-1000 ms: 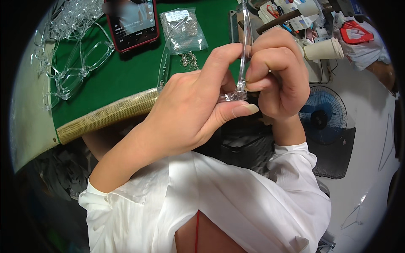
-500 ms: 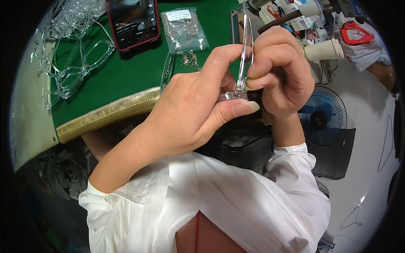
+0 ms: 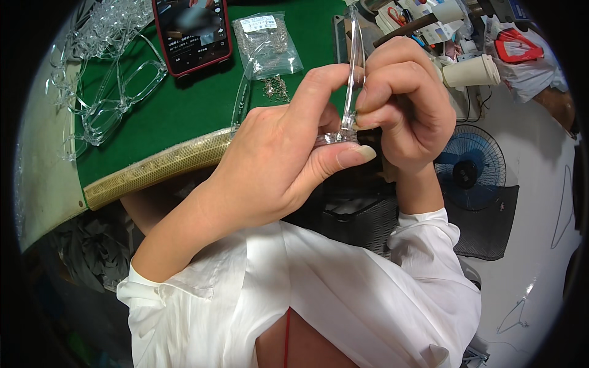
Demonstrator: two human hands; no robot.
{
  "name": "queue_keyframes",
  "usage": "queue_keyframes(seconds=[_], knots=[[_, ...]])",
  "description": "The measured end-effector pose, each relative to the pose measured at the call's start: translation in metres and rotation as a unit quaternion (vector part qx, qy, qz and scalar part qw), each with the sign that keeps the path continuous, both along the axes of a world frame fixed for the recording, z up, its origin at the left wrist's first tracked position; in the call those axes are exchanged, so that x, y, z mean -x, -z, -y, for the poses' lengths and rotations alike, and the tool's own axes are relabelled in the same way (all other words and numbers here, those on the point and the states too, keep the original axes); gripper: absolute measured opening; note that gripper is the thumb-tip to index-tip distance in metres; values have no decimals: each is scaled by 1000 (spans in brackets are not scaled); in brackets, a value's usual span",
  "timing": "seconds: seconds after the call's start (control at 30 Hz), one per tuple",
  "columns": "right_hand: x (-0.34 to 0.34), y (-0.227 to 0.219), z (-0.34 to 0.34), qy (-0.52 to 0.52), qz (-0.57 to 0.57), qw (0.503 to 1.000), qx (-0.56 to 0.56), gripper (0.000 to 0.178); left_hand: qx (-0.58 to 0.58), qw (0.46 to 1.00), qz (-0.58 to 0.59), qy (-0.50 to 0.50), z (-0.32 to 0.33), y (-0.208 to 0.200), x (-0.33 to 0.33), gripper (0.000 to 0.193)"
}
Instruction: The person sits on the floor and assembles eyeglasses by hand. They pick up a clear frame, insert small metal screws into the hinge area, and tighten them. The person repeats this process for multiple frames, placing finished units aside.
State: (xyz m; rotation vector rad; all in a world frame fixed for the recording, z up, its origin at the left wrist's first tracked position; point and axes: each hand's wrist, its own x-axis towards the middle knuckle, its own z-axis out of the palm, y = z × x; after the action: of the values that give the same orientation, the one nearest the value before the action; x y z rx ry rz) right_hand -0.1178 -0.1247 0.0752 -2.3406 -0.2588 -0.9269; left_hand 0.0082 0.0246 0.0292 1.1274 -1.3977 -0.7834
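Note:
A clear plastic glasses frame (image 3: 352,80) is held up over the table's near edge, one temple pointing away from me and the other showing past my left wrist. My left hand (image 3: 288,147) is closed on its front, thumb along the near side. Beside the hinge corner, my right hand (image 3: 411,104) has thumb and fingertips pinched together; what sits between them is too small to make out. A small heap of tiny metal parts (image 3: 276,89) lies on the green table mat (image 3: 178,110), next to a clear bag of similar parts (image 3: 268,43).
Several clear glasses frames (image 3: 116,92) are piled at the far left, beside a phone in a red case (image 3: 195,37). A gold padded strip (image 3: 159,165) lines the table's near edge. To the right are a paper cup (image 3: 471,72) and a blue fan (image 3: 469,168).
Both hands and the glasses frame stay almost in place. The right fingertips have shifted very slightly at the hinge corner.

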Motion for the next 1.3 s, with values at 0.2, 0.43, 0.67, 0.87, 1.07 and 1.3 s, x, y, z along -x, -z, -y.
queue_keyframes(seconds=[0.2, 0.43, 0.67, 0.87, 1.07, 1.3], knots=[[-2, -5, -2, 9, -6, 999, 31, 16, 4, 999, 29, -13, 2, -1, -1, 62], [-2, -1, 1, 9, 16, 998, 52, 17, -10, 999, -40, 14, 2, -3, 2, 64], [0, -2, 0, 18, 7, 1000, 7, 14, 3, 1000, -8, 8, 3, -3, 1, 64], [1, 2, 0, 23, 20, 1000, -9, 14, 6, 1000, -3, 13, 3, -1, 1, 66], [-1, 5, -4, 19, 41, 998, -42, 15, -14, 991, -118, 56, 4, -2, 2, 69], [-1, 5, -1, 3, 34, 999, -38, 12, -3, 991, -124, 46, 5, 0, 4, 69]])
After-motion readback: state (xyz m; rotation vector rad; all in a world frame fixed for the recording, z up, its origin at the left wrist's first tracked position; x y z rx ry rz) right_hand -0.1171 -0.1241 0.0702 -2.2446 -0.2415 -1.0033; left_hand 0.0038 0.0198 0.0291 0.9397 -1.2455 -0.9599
